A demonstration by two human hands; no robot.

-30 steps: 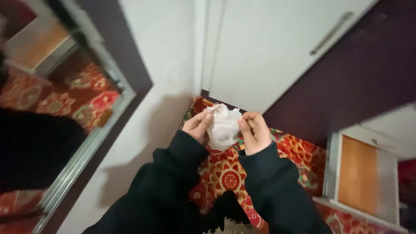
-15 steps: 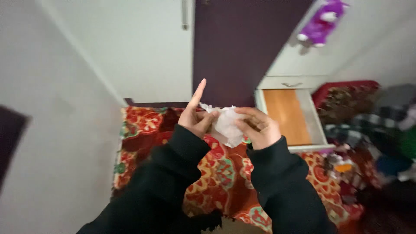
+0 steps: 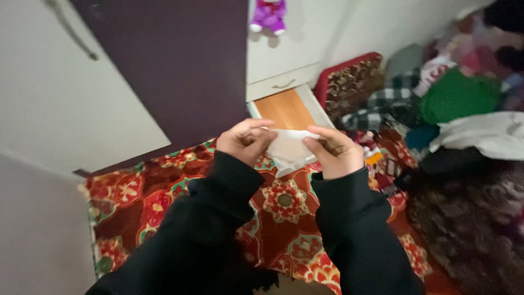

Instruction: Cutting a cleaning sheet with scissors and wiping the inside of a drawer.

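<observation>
Both my hands hold a crumpled white tissue (image 3: 287, 150) in front of my chest, above a red patterned carpet (image 3: 147, 202). My left hand (image 3: 243, 141) pinches its left edge with fingers curled in. My right hand (image 3: 335, 151) grips the right edge, thumb on top. Black sleeves cover both my arms down to the wrists.
A wardrobe with a dark purple door (image 3: 174, 65) and white panels stands ahead. Its open wooden drawer (image 3: 284, 107) juts out just beyond my hands. A purple soft toy (image 3: 268, 15) hangs above. A red cushion (image 3: 352, 82) and a heap of clothes (image 3: 464, 109) fill the right.
My view has swung right, from the mirror and wall to the drawer and clothes heap. My left forefinger, stretched out half a second ago, has curled back onto the tissue.
</observation>
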